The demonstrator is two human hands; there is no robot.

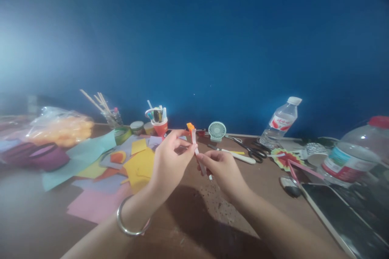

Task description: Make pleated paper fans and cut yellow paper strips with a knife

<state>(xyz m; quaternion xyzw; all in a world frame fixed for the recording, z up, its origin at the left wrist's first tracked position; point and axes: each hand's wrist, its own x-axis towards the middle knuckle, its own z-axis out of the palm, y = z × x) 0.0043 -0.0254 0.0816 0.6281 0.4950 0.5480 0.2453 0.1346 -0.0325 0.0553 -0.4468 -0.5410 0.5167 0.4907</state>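
Note:
Above the middle of the table, my left hand (170, 156) pinches a small pleated orange paper piece (190, 126) between thumb and fingers. A narrow white strip (193, 136) runs along the orange piece and down between my hands. Lower down, the thumb and fingertips of my right hand (223, 170) close on the strip's lower part. Both hands nearly touch at the thumbs. Fingers hide much of the paper, so I cannot tell how the strip is joined to it. A silver bangle circles my left wrist.
Coloured paper sheets (105, 194) spread on the left. Behind stand a red cup of tools (160, 127) and a small fan (216, 130). A white-handled cutter (243, 157), black-handled scissors (257, 154), a water bottle (280, 123), a pleated paper rosette (285, 158) and a phone (343, 214) lie rightward.

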